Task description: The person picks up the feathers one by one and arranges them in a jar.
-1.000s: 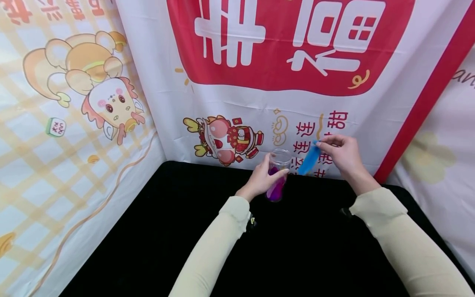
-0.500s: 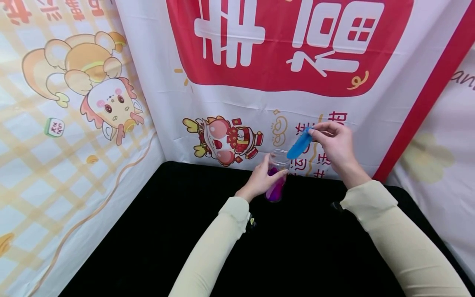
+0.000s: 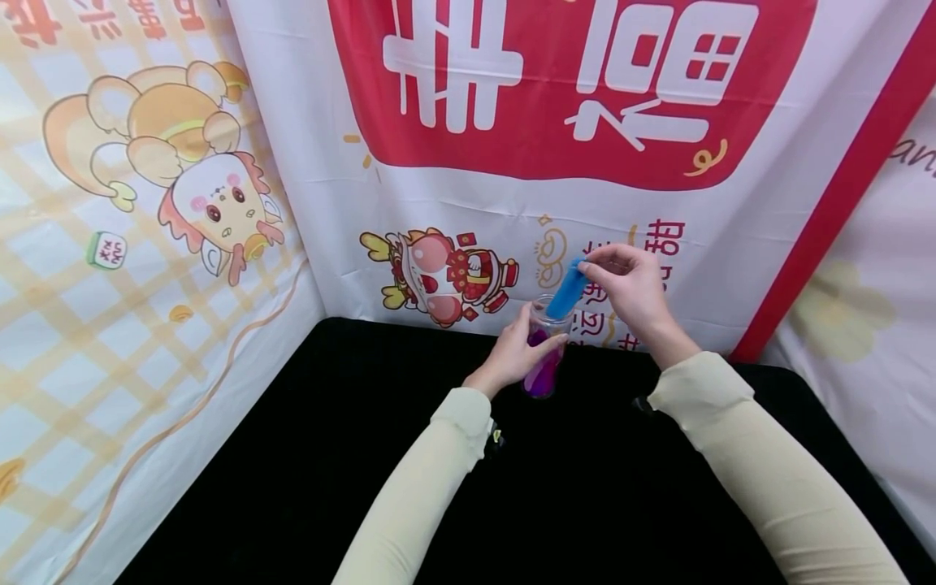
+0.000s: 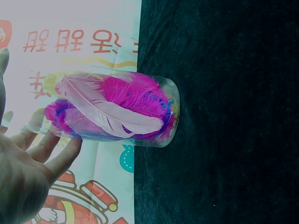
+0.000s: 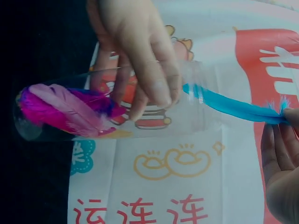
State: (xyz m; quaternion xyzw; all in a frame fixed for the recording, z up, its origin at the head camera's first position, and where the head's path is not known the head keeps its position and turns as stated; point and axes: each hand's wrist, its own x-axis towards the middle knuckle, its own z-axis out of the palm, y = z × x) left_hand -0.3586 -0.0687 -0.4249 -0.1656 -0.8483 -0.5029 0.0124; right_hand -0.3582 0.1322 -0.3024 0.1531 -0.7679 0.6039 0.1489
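A clear jar (image 3: 553, 325) stands upright at the table's far edge, with pink, purple and yellow feathers (image 4: 110, 105) filling its lower part. My left hand (image 3: 517, 348) grips the jar around its upper half, fingers behind and thumb in front. Between thumb and fingertips, my right hand (image 3: 634, 291) pinches one end of a blue feather (image 3: 566, 291). The feather slants down and its lower tip is just inside the jar's mouth, as the right wrist view shows from the side. A pale pink feather (image 5: 70, 106) lies against the jar's near wall.
A black cloth (image 3: 351, 455) covers the table. Right behind the jar hangs a white and red printed backdrop (image 3: 468, 195), and a patterned sheet (image 3: 146, 325) closes off the left side.
My right hand has moved left with the blue feather, bringing it from beside the jar to over it, tip now within the mouth. My left hand and the jar have stayed put.
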